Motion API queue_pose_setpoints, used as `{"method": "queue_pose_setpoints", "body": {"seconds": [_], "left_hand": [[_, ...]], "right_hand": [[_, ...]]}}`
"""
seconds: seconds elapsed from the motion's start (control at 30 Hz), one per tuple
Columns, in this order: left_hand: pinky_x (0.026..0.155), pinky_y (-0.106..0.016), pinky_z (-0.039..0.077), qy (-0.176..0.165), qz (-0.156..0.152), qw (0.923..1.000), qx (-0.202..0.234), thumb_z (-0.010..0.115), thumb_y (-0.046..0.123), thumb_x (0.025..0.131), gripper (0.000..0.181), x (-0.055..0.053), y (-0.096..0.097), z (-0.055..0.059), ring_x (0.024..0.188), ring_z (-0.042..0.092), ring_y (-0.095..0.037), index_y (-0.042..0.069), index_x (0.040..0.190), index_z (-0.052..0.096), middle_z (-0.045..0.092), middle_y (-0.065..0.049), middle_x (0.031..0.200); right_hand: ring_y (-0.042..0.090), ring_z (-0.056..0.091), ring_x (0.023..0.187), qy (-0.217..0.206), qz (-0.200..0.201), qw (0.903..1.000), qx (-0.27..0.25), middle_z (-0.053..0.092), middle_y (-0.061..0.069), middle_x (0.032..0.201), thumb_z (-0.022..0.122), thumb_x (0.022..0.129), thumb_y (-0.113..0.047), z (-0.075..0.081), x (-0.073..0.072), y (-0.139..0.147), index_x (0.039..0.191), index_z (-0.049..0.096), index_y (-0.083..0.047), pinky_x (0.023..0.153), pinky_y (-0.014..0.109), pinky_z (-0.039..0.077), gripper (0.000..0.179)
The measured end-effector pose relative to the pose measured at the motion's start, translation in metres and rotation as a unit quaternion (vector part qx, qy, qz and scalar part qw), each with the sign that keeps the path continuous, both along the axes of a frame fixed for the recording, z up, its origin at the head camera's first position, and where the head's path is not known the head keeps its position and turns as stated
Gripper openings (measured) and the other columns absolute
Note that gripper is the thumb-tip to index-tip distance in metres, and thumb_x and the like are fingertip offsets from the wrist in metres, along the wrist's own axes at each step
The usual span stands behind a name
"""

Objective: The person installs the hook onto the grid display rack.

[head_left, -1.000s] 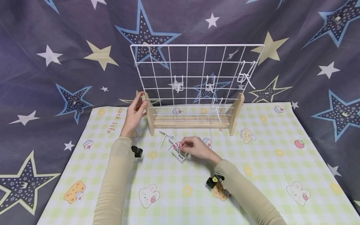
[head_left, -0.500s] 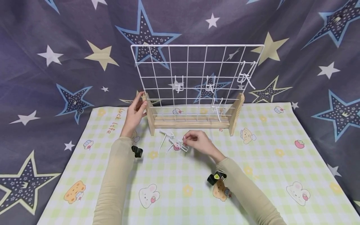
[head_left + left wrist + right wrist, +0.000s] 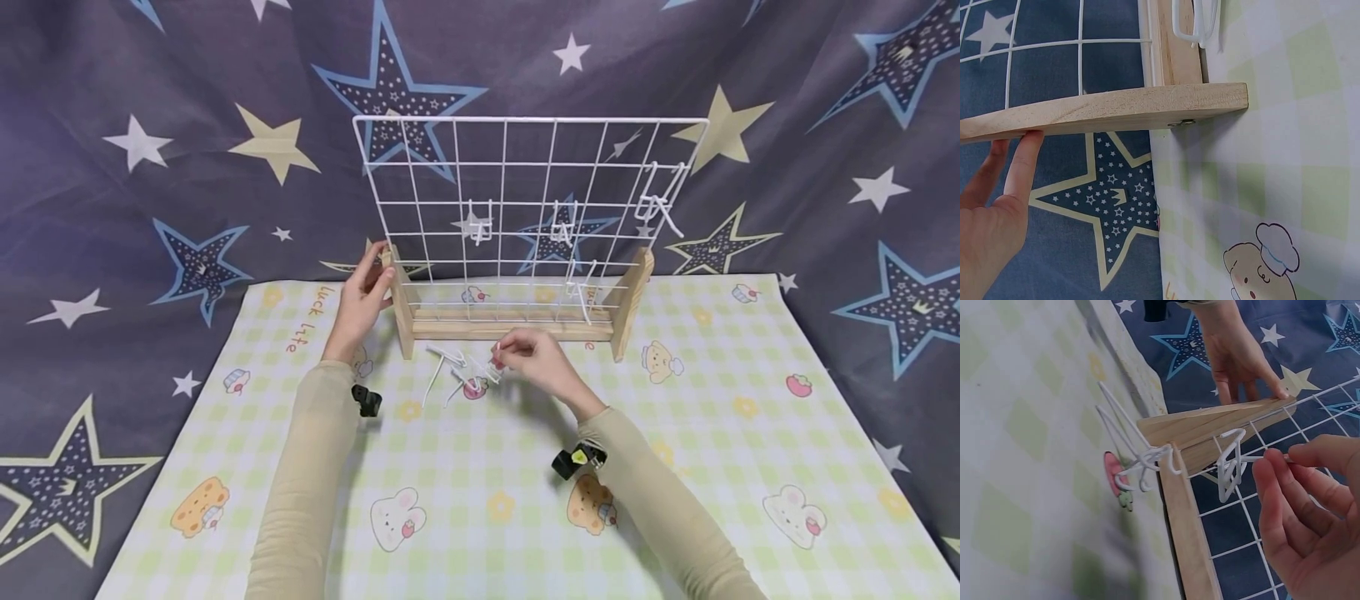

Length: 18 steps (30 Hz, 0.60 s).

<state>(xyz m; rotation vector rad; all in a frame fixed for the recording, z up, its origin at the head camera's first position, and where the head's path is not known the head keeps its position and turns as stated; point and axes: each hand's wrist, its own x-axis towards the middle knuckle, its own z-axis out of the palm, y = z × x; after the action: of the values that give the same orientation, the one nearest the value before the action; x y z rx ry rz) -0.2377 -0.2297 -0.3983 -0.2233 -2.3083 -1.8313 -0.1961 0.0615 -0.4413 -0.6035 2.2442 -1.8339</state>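
My left hand [image 3: 360,304] touches the outer side of the left wooden upright [image 3: 402,304] with extended fingers. That upright belongs to a stand bearing a white wire grid [image 3: 528,202]. Between thumb and fingertips, my right hand [image 3: 536,360] pinches a white wire hook [image 3: 1230,465], which is held above the tabletop in front of the stand. In the right wrist view the hook's looped frame points away from the fingers. Loose white hooks [image 3: 446,357] lie on the cloth between my hands, some tangled together.
Several white hooks hang on the grid, one of them at the upper right [image 3: 654,207] and another lower down [image 3: 577,292]. A green checked tablecloth [image 3: 480,467] covers the table. Behind the stand hangs a dark star-patterned curtain [image 3: 225,75].
My right hand has lifted a hook off the pile and moved slightly up and toward the stand with it. The left hand stays at the upright.
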Motion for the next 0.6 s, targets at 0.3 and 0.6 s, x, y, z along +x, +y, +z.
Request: {"method": "queue_pose_setpoints", "body": {"seconds": [0.3,0.6], "left_hand": [[0.090,-0.049,0.052,-0.003,-0.002,1.0000,0.003,0.048,0.016,0.103,0.053,0.000,-0.001,0.000,0.124,0.048,-0.037,0.012,0.153,0.031,0.047,-0.026,0.137],[0.091,-0.049,0.052,-0.004,-0.001,1.0000,0.002,0.049,0.017,0.103,0.054,0.001,0.000,0.001,0.122,0.049,-0.037,0.012,0.153,0.030,0.048,-0.026,0.136]], "right_hand": [[0.034,0.068,0.078,0.006,-0.017,0.9996,-0.021,0.069,0.023,0.088,0.063,0.088,0.007,0.020,-0.003,0.001,0.097,0.065,0.013,0.076,0.043,0.059,0.011],[0.047,0.064,0.085,0.002,-0.029,0.9992,-0.026,0.066,0.032,0.092,0.058,0.090,0.011,0.053,0.001,0.004,0.098,0.061,0.018,0.072,0.034,0.058,0.012]]}}
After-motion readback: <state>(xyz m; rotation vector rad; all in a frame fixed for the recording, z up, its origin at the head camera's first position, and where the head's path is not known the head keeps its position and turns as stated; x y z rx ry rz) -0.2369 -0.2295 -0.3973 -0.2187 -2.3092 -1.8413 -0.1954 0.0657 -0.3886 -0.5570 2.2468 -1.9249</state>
